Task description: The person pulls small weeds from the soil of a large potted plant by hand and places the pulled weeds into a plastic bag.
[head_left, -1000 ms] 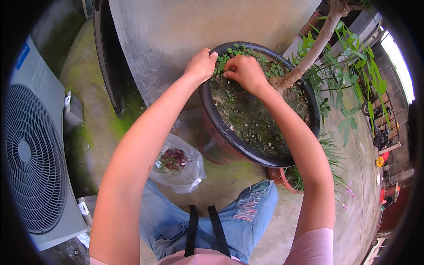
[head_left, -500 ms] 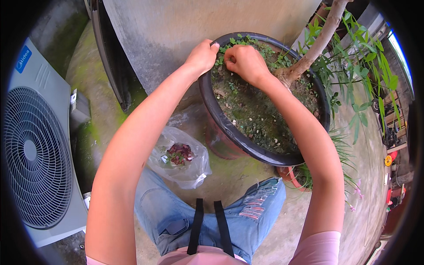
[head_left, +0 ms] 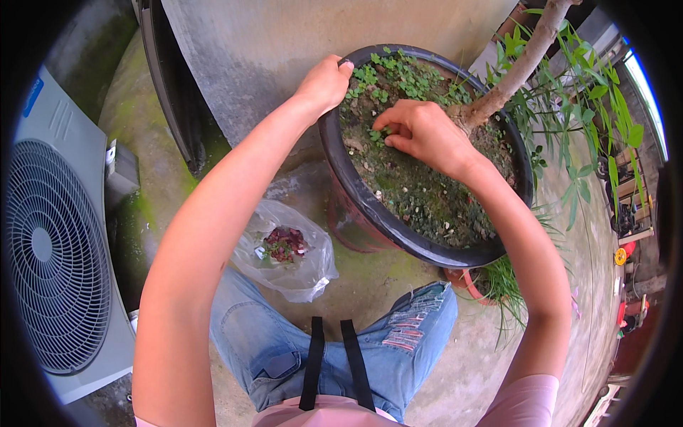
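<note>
My left hand grips the black rim of a large round plant pot at its far left side. Over the soil, my right hand is bent down, thumb and forefinger closing round a small green weed. Clover-like weeds grow along the far side of the pot. A bare tree trunk rises from the soil to the right of my right hand. On the ground left of the pot lies an open clear plastic bag with dark red and green plant scraps in it.
A grey air-conditioner outdoor unit stands at the left. Behind the pot is a concrete wall. Leafy green branches hang at the right. A smaller terracotta pot with grassy leaves sits beside the big pot, near my right knee.
My right hand has moved nearer and to the right, from the clover by the far rim to a small weed in the soil. My left hand stays on the rim.
</note>
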A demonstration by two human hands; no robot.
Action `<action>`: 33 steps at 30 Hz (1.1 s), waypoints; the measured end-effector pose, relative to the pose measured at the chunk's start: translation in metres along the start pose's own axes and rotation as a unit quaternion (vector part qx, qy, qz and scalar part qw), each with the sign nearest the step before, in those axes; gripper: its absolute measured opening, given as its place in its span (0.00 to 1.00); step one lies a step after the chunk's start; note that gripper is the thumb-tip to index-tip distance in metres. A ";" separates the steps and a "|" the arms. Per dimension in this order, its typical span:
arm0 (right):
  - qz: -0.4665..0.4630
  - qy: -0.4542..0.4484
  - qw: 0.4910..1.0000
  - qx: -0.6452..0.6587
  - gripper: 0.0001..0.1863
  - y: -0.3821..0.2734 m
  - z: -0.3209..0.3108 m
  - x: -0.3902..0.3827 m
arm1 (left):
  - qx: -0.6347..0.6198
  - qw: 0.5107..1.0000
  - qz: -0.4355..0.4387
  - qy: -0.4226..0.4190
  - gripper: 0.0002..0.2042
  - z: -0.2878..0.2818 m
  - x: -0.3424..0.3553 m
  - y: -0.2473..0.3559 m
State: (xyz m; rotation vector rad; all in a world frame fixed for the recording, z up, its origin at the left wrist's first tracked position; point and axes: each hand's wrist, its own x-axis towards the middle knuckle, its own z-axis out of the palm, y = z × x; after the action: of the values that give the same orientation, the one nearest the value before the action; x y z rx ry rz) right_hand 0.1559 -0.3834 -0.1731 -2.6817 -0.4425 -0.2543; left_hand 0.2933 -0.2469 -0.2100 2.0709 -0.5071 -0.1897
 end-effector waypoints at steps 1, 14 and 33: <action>-0.006 -0.005 1.000 0.009 0.10 -0.001 0.001 0.000 | -0.009 1.000 0.007 0.005 0.19 -0.001 0.000 -0.001; 0.000 0.027 1.000 -0.004 0.06 0.005 0.016 0.010 | -0.028 0.999 0.017 0.009 0.19 -0.001 0.004 -0.006; 0.048 0.009 0.999 -0.021 0.08 0.007 0.005 0.006 | -0.010 1.000 0.019 0.016 0.19 -0.001 0.002 -0.004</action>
State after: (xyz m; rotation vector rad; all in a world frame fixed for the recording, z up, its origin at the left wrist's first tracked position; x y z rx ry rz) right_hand 0.1645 -0.3859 -0.1791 -2.7308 -0.3040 -0.2608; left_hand 0.2962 -0.2450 -0.2123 2.0390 -0.5228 -0.1374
